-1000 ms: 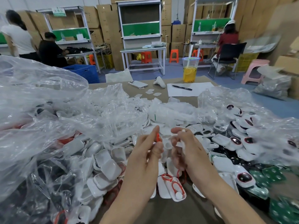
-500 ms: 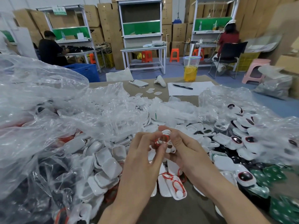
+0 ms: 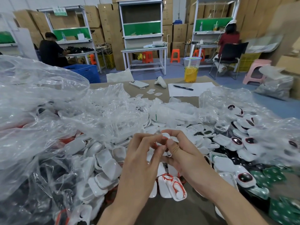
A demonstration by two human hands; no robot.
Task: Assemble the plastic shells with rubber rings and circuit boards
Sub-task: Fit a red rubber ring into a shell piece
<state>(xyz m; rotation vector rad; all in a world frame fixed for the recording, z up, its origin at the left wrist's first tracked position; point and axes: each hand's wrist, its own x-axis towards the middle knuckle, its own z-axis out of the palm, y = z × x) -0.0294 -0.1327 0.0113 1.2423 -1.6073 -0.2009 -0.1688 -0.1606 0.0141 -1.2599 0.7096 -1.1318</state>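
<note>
The right grip (image 3: 185,156) pinches a small white shell (image 3: 167,135) between thumb and curled fingers. The left grip (image 3: 141,163) meets it fingertip to fingertip and pinches a red rubber ring (image 3: 164,139) against that shell. Just below both grips, ringed shells (image 3: 172,187) lie on the brown worktop (image 3: 162,211). To their left, a heap of white shells (image 3: 105,161) spills from clear bags (image 3: 48,120). To their right lie green circuit boards (image 3: 267,176).
</note>
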